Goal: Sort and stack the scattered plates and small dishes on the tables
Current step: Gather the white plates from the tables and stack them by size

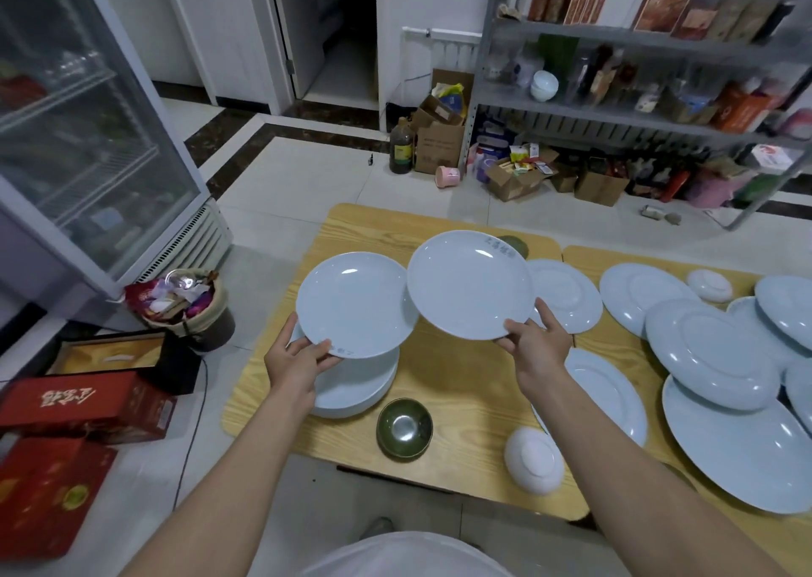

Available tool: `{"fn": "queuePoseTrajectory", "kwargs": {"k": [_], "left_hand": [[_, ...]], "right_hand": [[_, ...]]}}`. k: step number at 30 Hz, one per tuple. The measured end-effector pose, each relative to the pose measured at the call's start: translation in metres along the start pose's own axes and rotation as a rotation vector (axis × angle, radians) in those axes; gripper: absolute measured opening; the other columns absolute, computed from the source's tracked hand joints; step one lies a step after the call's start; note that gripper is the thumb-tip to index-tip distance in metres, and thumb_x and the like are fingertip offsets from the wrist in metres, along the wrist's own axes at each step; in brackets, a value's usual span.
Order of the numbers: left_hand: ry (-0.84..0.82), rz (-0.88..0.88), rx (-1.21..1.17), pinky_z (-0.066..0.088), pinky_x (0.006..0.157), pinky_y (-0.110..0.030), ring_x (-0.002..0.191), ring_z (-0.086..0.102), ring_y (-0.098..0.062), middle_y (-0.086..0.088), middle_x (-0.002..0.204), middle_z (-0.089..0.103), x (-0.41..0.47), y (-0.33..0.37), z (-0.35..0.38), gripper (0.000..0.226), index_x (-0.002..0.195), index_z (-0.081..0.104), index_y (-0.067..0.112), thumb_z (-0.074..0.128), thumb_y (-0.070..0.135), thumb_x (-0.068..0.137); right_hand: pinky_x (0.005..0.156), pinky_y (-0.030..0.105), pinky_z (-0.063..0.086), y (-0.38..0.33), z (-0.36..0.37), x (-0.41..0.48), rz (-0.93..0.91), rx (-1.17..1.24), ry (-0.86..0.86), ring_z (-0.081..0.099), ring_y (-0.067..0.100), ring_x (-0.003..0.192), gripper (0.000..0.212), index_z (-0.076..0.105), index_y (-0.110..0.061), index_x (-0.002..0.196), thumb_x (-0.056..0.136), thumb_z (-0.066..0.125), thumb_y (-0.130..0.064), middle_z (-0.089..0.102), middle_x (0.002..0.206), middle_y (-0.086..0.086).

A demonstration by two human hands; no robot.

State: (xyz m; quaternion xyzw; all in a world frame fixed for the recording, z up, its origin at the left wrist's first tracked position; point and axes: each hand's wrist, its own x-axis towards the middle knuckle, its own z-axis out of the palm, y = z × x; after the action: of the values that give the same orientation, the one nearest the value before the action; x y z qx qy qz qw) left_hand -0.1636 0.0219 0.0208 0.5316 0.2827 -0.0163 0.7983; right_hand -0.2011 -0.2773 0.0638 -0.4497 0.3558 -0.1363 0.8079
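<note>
Two hands each pinch a pale blue plate by its near rim: the left hand [295, 359] holds one plate [357, 305] above a plate stack [356, 390], the right hand [537, 343] lifts another plate [469, 284] over the wooden tabletop [457, 383], rims nearly touching. A green bowl [404, 428] sits nearby.

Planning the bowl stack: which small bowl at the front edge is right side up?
The dark green bowl: its hollow faces up, while the white bowl beside it lies base-up.
</note>
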Motion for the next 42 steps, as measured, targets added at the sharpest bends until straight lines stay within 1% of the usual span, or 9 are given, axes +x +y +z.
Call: {"fn": "queuePoseTrajectory", "kwargs": {"k": [5,9,12,17,20,23,30,36,42], "left_hand": [[0.036,-0.013,0.002,0.061,0.061,-0.034,0.096,0.069,-0.028,-0.016,0.119,0.064,0.001,-0.002,-0.020,0.084,0.147,0.043,0.020,0.068,-0.020,0.077],[0.049,-0.025,0.012,0.061,0.060,-0.033,0.092,0.069,-0.025,-0.011,0.108,0.066,0.001,-0.004,-0.030,0.085,0.148,0.041,0.019,0.068,-0.020,0.077],[0.062,-0.029,0.042,0.061,0.059,-0.032,0.088,0.068,-0.021,-0.007,0.102,0.065,0.000,-0.005,-0.035,0.086,0.149,0.040,0.019,0.068,-0.020,0.078],[0.064,-0.025,0.085,0.061,0.058,-0.033,0.089,0.067,-0.023,-0.012,0.103,0.064,0.000,-0.007,-0.043,0.083,0.148,0.041,0.017,0.067,-0.021,0.079],[0.078,-0.023,0.118,0.061,0.059,-0.032,0.088,0.068,-0.023,-0.012,0.101,0.065,0.000,-0.009,-0.047,0.081,0.147,0.043,0.018,0.067,-0.019,0.079],[0.097,-0.027,0.167,0.061,0.058,-0.031,0.085,0.070,-0.023,-0.013,0.101,0.067,0.002,-0.011,-0.052,0.081,0.148,0.041,0.017,0.067,-0.019,0.080],[0.085,-0.031,0.252,0.061,0.060,-0.029,0.087,0.072,-0.027,-0.007,0.097,0.071,0.004,-0.015,-0.057,0.083,0.151,0.035,0.019,0.065,-0.017,0.083],[0.085,-0.047,0.306,0.060,0.058,-0.028,0.086,0.073,-0.024,-0.010,0.103,0.071,0.005,-0.017,-0.063,0.082,0.150,0.038,0.021,0.068,-0.014,0.082],[0.088,-0.065,0.341,0.062,0.063,-0.034,0.092,0.072,-0.027,-0.014,0.110,0.070,0.010,-0.016,-0.065,0.083,0.149,0.038,0.022,0.070,-0.013,0.081]], "right_hand": [[0.064,0.034,0.062,0.008,0.013,-0.004,0.015,-0.034,-0.024,0.071,0.027,0.097,0.081,0.041,-0.013,0.149,0.079,0.065,0.019,0.067,0.119,0.010],[0.059,0.030,0.059,0.012,0.021,-0.007,0.021,-0.054,-0.043,0.069,0.029,0.102,0.080,0.041,-0.014,0.148,0.080,0.064,0.019,0.065,0.124,0.012],[0.063,0.034,0.062,0.015,0.024,-0.009,0.030,-0.073,-0.052,0.069,0.030,0.102,0.079,0.040,-0.015,0.149,0.081,0.063,0.019,0.066,0.122,0.013],[0.069,0.037,0.063,0.017,0.028,-0.010,0.042,-0.100,-0.052,0.071,0.030,0.097,0.078,0.040,-0.015,0.149,0.082,0.064,0.017,0.069,0.111,0.008],[0.071,0.040,0.063,0.019,0.028,-0.011,0.045,-0.108,-0.054,0.072,0.028,0.094,0.078,0.041,-0.016,0.149,0.082,0.064,0.017,0.068,0.115,0.009],[0.071,0.041,0.063,0.023,0.028,-0.013,0.048,-0.108,-0.064,0.072,0.028,0.096,0.078,0.041,-0.016,0.149,0.081,0.064,0.018,0.067,0.117,0.011],[0.066,0.037,0.063,0.031,0.035,-0.020,0.094,-0.110,-0.077,0.070,0.031,0.099,0.078,0.041,-0.015,0.148,0.082,0.062,0.020,0.066,0.122,0.014],[0.067,0.038,0.063,0.040,0.042,-0.023,0.106,-0.136,-0.096,0.071,0.027,0.096,0.079,0.041,-0.015,0.148,0.081,0.062,0.021,0.067,0.118,0.014],[0.063,0.034,0.062,0.049,0.052,-0.025,0.127,-0.169,-0.101,0.072,0.028,0.094,0.080,0.041,-0.015,0.148,0.080,0.062,0.021,0.067,0.116,0.013]]}}
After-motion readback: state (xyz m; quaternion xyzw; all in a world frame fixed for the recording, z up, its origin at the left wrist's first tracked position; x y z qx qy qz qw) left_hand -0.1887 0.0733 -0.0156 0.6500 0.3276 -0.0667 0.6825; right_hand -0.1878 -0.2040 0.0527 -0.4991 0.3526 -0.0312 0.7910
